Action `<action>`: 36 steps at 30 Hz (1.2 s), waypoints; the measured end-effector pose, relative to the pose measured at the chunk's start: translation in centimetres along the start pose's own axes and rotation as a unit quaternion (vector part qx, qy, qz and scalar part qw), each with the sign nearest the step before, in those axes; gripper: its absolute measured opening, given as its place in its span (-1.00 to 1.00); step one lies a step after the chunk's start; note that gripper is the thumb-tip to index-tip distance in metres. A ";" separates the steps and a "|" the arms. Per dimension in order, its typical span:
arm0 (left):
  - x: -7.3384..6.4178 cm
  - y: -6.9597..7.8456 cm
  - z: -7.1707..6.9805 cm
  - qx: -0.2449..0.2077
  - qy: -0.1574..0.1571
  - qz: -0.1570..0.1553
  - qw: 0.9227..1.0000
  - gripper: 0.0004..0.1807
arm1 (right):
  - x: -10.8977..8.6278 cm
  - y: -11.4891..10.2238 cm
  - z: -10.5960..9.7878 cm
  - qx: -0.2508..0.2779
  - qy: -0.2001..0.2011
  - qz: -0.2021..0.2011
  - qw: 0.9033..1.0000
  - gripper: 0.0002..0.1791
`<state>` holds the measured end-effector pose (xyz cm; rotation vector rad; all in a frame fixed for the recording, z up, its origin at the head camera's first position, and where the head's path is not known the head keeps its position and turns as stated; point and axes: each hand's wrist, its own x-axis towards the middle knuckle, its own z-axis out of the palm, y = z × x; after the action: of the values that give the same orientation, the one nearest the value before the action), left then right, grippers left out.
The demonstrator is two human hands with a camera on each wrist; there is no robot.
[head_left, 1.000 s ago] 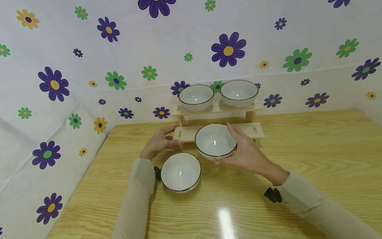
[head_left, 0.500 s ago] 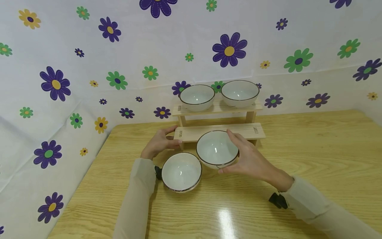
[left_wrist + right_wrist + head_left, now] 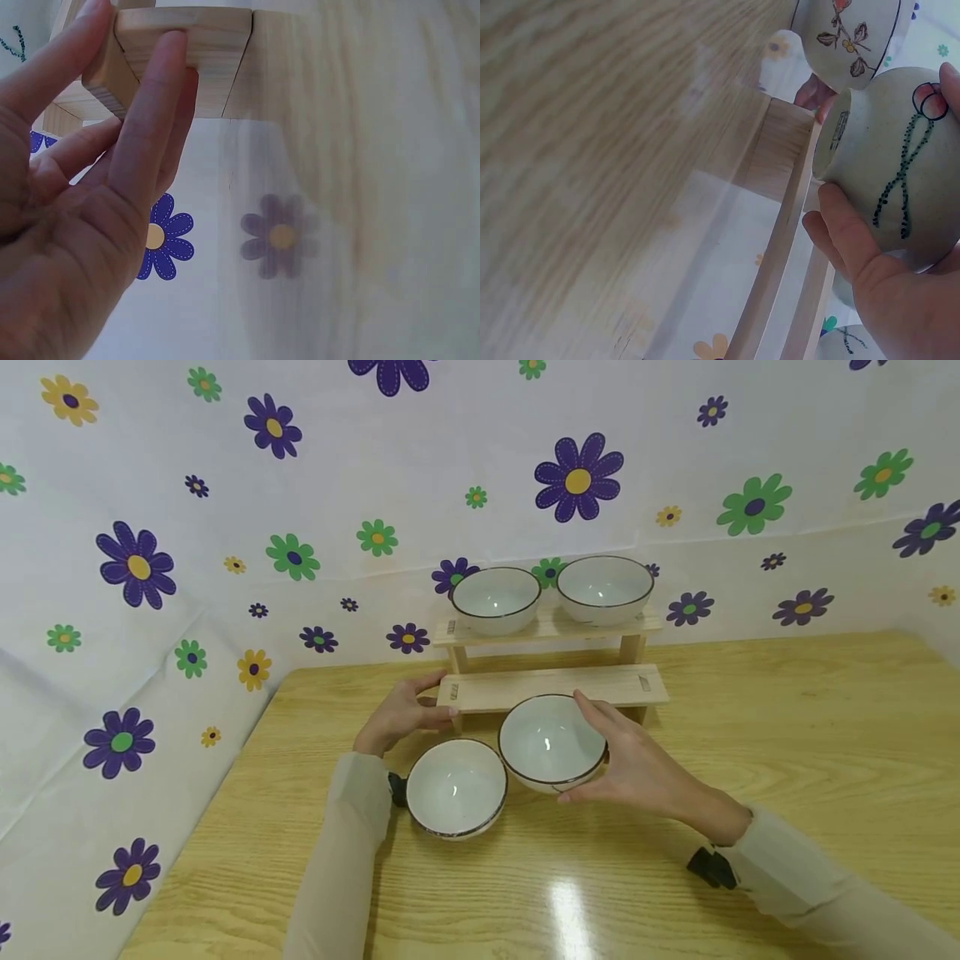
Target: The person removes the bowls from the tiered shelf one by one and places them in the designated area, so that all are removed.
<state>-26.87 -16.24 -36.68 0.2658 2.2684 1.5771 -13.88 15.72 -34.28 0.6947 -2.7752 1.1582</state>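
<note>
My right hand [image 3: 645, 772] holds a white bowl [image 3: 551, 739] with a dark rim, thumb at the near side and fingers over the far rim. Green crossed lines and a red bud decorate its outside in the right wrist view, where its foot shows above the table. Behind it stands a two-tier wooden rack [image 3: 517, 688]; the held bowl overlaps its lower shelf. At the left end of that shelf my left hand [image 3: 401, 718] grips the wood between thumb and fingers. A second bowl [image 3: 456, 787] is in front, beside my left wrist, close to the held one.
Two similar bowls, one on the left [image 3: 497, 600] and one on the right [image 3: 604, 589], stand on the rack's top shelf. White cloth [image 3: 420, 452] printed with flowers hangs behind and on the left. The wood-grain table [image 3: 787, 735] extends to the right.
My right hand has drawn the bowl off the lower shelf, toward me and slightly right. My left hand stays at the rack's end, and the other bowls keep their places.
</note>
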 end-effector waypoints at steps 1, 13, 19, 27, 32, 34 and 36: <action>0.0 0.0 0.0 0.002 0.000 0.000 1.000 -0.10 | 0.0 0.0 0.0 -0.001 -0.001 -0.002 1.000 0.43; -0.1 0.2 -0.1 0.003 -0.003 0.008 1.000 -0.10 | -0.4 0.5 -0.1 -0.018 -0.003 -0.025 1.000 0.42; -0.1 0.0 -0.1 0.003 0.001 0.006 1.000 -0.09 | -0.7 0.6 -0.1 -0.020 -0.005 -0.024 0.999 0.43; -0.2 -0.1 0.0 0.000 0.003 -0.001 1.000 -0.09 | -1.3 0.9 0.0 -0.010 -0.013 -0.030 0.999 0.42; -0.1 -0.1 -0.1 0.003 -0.001 0.005 1.000 -0.09 | -1.3 1.0 -0.1 -0.005 -0.019 -0.038 0.999 0.43; -0.1 -0.1 -0.1 0.002 -0.002 0.004 1.000 -0.09 | -1.3 1.0 -0.1 -0.002 -0.023 -0.036 0.999 0.43; 0.0 -0.1 -0.1 0.002 -0.001 0.002 1.000 -0.08 | -1.4 1.1 -0.2 0.001 -0.026 -0.036 0.999 0.43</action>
<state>-26.91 -16.35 -36.75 0.2735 2.2702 1.5737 -13.13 17.02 -35.18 0.8290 -2.7657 1.1469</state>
